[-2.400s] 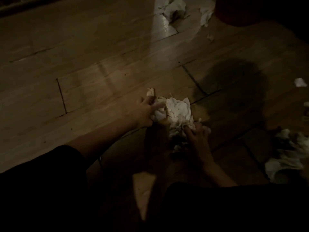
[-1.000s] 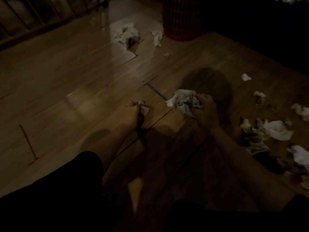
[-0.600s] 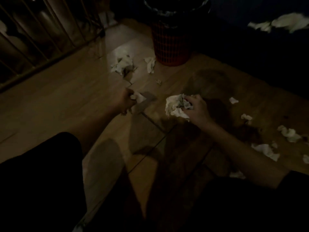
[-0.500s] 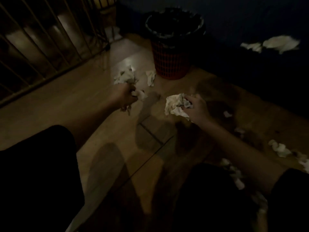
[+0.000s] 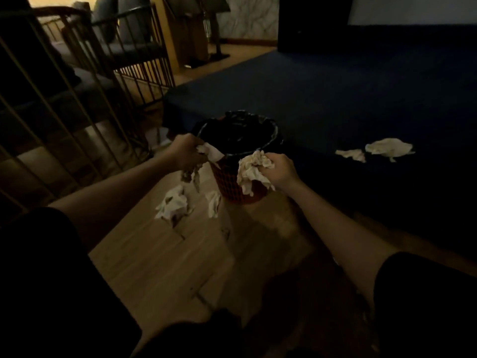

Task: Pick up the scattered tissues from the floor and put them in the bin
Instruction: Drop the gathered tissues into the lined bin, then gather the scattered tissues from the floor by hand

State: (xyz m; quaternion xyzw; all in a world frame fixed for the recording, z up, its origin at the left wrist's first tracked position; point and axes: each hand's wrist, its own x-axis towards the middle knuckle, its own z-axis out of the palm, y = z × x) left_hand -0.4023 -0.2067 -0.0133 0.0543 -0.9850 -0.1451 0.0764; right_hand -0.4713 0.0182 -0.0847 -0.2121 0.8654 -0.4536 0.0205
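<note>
A large crumpled wad of tissues [image 5: 251,171] was clamped in the right hand [image 5: 280,169], held in front of the bin's near wall just below the rim, at the centre of the frame. A smaller tissue [image 5: 210,152] was pinched in the closed left hand [image 5: 184,153], level with the rim at its left edge, with a shred seen dangling beneath the fist. The bin [image 5: 273,133], a red mesh basket lined with a dark bag, was seen standing on the wooden floor [image 5: 160,267] against a dark blue mattress [image 5: 335,94]. The step in hand was judged to be the drop-off: both loads were carried to the bin but neither was yet over its mouth. Both hands would need to be raised above the rim, brought forward over the opening and then opened. More tissues were left: a crumpled tissue [image 5: 174,204] and a thin strip [image 5: 214,206] on the floor just left of the bin's base, and two pieces [image 5: 388,148] on the mattress at right of centre.
</note>
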